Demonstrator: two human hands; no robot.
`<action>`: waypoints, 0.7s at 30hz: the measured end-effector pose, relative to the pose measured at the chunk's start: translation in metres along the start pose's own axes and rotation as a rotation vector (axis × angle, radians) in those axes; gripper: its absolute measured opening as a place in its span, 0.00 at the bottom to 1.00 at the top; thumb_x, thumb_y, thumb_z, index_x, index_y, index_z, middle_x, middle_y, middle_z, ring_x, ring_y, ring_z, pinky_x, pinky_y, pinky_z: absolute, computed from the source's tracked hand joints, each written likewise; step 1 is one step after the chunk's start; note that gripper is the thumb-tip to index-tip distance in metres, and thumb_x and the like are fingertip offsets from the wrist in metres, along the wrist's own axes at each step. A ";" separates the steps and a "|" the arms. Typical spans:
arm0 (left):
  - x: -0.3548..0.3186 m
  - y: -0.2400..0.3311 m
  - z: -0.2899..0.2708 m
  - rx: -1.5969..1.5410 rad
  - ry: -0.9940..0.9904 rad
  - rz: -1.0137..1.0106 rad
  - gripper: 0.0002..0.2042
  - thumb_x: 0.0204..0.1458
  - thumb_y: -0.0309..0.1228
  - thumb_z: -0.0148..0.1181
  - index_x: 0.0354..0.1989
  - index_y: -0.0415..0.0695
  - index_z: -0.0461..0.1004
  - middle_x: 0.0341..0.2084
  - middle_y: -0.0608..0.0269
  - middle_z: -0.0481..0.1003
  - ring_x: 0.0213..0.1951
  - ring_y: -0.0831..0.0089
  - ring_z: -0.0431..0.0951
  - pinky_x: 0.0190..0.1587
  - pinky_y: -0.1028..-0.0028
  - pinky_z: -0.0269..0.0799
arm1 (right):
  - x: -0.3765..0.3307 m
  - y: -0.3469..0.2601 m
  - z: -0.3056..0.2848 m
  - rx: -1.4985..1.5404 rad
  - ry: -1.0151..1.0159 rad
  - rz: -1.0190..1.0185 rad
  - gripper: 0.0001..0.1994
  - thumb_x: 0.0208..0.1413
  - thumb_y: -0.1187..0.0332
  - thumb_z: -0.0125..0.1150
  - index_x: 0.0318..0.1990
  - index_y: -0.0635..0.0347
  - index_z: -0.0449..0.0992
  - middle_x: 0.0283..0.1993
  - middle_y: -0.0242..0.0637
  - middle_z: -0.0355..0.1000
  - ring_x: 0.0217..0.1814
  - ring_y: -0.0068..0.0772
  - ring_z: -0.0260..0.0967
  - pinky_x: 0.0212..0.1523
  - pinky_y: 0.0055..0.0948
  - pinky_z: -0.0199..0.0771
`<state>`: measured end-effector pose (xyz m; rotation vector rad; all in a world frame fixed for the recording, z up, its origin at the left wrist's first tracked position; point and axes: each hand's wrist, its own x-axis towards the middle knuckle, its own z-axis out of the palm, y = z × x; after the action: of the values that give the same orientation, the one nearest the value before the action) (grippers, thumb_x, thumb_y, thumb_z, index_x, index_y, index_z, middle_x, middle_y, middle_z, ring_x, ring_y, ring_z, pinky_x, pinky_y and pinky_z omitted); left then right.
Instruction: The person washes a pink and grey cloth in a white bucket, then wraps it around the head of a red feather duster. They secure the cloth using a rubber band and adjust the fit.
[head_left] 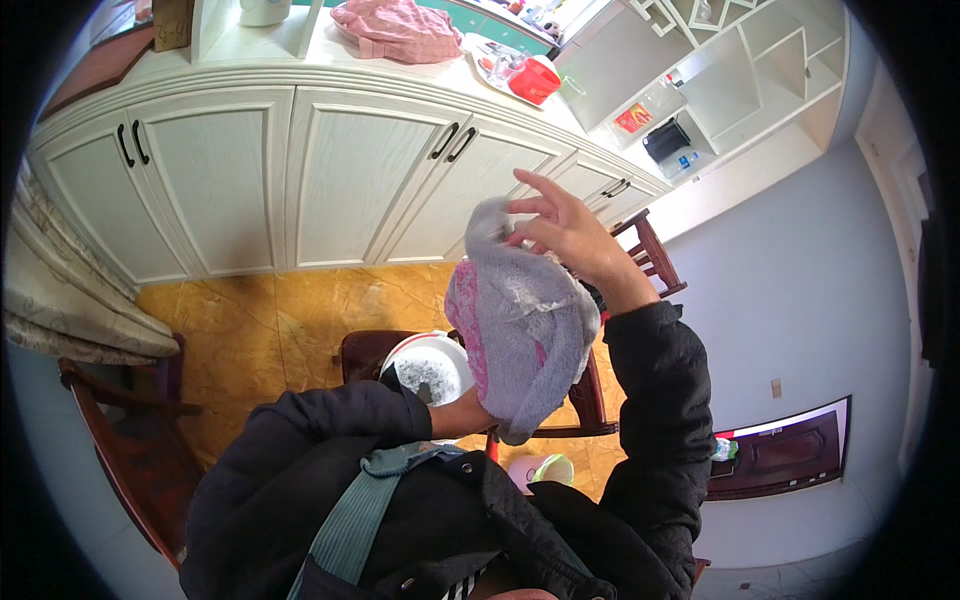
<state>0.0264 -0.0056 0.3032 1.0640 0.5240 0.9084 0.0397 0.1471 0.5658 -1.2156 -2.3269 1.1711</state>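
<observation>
A damp-looking grey-lilac cloth [535, 320] with a pink patterned side hangs bunched in front of me. At its upper end, my right hand [572, 228] pinches the edge with thumb and lower fingers while the forefinger sticks out. My left wrist [462, 415] runs in behind the cloth's lower part, so that hand's fingers are hidden. Just left of the cloth, a white bucket [405, 347] holds water with suds; it stands on a dark wooden chair [358, 352].
White cabinets [365, 180] line the far side. On their top lie a pink cloth [400, 30] and a tray with a red container [535, 82]. A wooden chair [140, 455] stands left, another chair [655, 255] right. A small bin [553, 469] stands on the floor below.
</observation>
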 end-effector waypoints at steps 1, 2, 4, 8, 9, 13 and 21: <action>0.001 -0.004 0.001 -0.012 0.014 0.028 0.23 0.57 0.34 0.61 0.59 0.41 0.65 0.49 0.54 0.72 0.48 0.65 0.76 0.43 0.67 0.76 | -0.002 0.004 0.000 -0.024 -0.010 -0.058 0.30 0.58 0.69 0.54 0.69 0.62 0.57 0.53 0.47 0.72 0.42 0.31 0.75 0.43 0.28 0.76; 0.003 -0.011 0.002 0.042 0.043 0.154 0.22 0.57 0.34 0.61 0.58 0.41 0.65 0.48 0.54 0.72 0.46 0.66 0.77 0.42 0.68 0.76 | -0.004 0.008 0.000 -0.048 -0.021 -0.117 0.31 0.58 0.67 0.56 0.69 0.63 0.57 0.53 0.47 0.72 0.42 0.32 0.75 0.43 0.28 0.76; 0.009 -0.023 0.004 0.169 0.094 0.389 0.21 0.58 0.34 0.60 0.57 0.41 0.65 0.47 0.55 0.73 0.42 0.67 0.78 0.38 0.69 0.77 | -0.017 0.008 -0.002 -0.318 0.085 -0.121 0.24 0.59 0.63 0.59 0.59 0.66 0.67 0.53 0.46 0.73 0.41 0.32 0.75 0.42 0.29 0.75; 0.019 -0.033 0.001 0.364 0.178 0.563 0.20 0.58 0.34 0.59 0.56 0.41 0.66 0.44 0.57 0.74 0.37 0.69 0.79 0.33 0.71 0.76 | -0.055 -0.004 0.006 -0.766 0.053 -0.234 0.17 0.53 0.61 0.66 0.42 0.66 0.76 0.49 0.46 0.73 0.46 0.41 0.74 0.48 0.37 0.72; 0.018 -0.033 0.001 0.266 0.134 0.429 0.19 0.58 0.35 0.59 0.56 0.41 0.66 0.44 0.57 0.74 0.37 0.68 0.79 0.34 0.71 0.76 | -0.062 -0.003 0.008 -0.844 0.054 -0.354 0.17 0.52 0.60 0.67 0.42 0.65 0.76 0.48 0.46 0.73 0.48 0.44 0.73 0.51 0.39 0.71; 0.018 -0.030 0.007 0.051 0.082 0.134 0.19 0.59 0.36 0.57 0.56 0.43 0.66 0.41 0.58 0.75 0.36 0.71 0.78 0.32 0.71 0.75 | -0.064 0.005 0.016 -0.705 -0.052 -0.508 0.18 0.52 0.63 0.66 0.49 0.61 0.76 0.51 0.46 0.73 0.56 0.50 0.68 0.58 0.42 0.65; 0.002 -0.006 -0.011 0.026 -0.150 0.122 0.21 0.59 0.36 0.59 0.59 0.44 0.65 0.39 0.57 0.75 0.38 0.70 0.77 0.39 0.67 0.75 | -0.051 0.074 -0.062 0.094 0.173 -0.024 0.25 0.70 0.53 0.42 0.63 0.62 0.68 0.56 0.38 0.73 0.57 0.28 0.68 0.57 0.30 0.68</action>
<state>0.0213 0.0013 0.2935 1.1877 0.3499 0.9222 0.1471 0.1641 0.5553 -1.2024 -2.1309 1.1066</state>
